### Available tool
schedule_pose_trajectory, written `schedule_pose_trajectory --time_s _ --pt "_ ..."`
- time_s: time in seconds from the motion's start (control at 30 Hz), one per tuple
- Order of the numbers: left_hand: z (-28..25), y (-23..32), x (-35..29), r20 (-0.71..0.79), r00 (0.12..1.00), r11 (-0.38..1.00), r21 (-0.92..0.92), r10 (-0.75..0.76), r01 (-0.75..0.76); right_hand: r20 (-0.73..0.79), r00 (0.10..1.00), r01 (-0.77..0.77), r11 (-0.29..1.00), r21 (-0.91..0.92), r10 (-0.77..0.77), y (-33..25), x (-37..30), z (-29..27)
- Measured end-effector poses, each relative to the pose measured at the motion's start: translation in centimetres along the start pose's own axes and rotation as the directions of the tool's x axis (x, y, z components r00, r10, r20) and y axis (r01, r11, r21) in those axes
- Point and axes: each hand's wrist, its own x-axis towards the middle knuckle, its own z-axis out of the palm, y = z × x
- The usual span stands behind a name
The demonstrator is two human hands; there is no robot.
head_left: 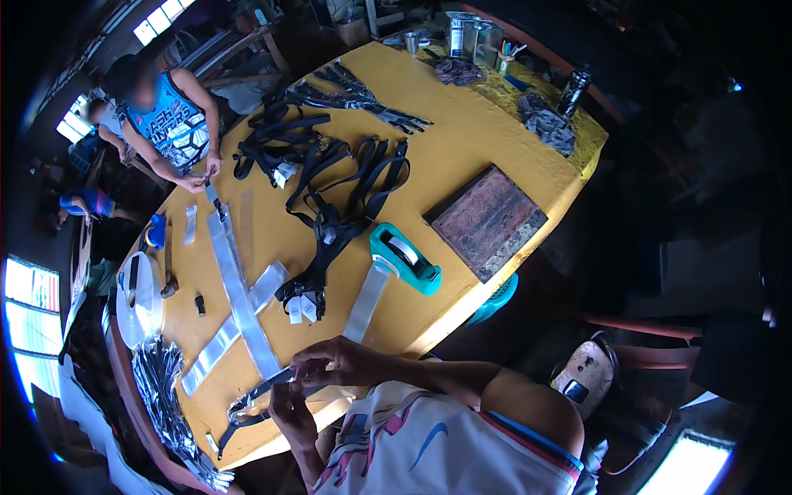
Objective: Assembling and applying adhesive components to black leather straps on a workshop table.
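Note:
At the near edge of the yellow table point(478, 132), my right hand point(340, 361) pinches one end of a black strap point(271, 383). Just below it, my left hand point(290, 406) is closed on the same strap, fingertips close to the right hand's. The strap's other part trails left over the table and loops near the corner. What exactly lies between my fingertips is too small to make out. Long clear plastic strips point(239, 297) lie crossed just beyond my hands. A teal tape dispenser point(406, 257) stands farther right, near another clear strip point(367, 304).
A pile of black straps point(330, 177) covers the table's middle. At the left are a hammer point(168, 264), a white roll point(139, 301) and bundled shiny black strips point(161, 392). A dark block point(487, 219) lies right. A co-worker point(169, 115) handles a strap across the table.

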Motion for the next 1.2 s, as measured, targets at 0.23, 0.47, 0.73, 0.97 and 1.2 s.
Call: schedule_pose_trajectory --time_s 0.23,0.47,0.73,0.97,1.2 --pt "1.7 1.7 -0.2 0.04 0.996 0.997 0.002 -0.076 0.076 0.063 0.998 0.01 0.997 -0.08 -0.005 0.0 -0.6 -1.4" --pt "2.5 4.1 -0.2 0.181 0.978 0.922 -0.352 -0.103 0.162 -0.022 0.962 0.268 0.957 -0.114 -0.272 0.1 -0.2 -1.3" --pt "1.9 2.5 -1.9 0.133 0.975 0.819 -0.528 -0.179 0.223 0.052 0.984 0.176 0.977 -0.121 -0.171 -0.6 0.3 -0.3" --pt "-0.4 0.9 -2.8 0.082 0.966 0.846 -0.469 -0.246 0.255 0.122 0.956 -0.271 0.962 0.026 0.266 -3.0 0.7 0.2" --pt "-4.1 -2.3 -2.6 0.197 0.975 0.881 -0.435 -0.106 0.184 -0.018 0.984 -0.175 0.985 0.002 0.175 -0.7 1.3 4.3"
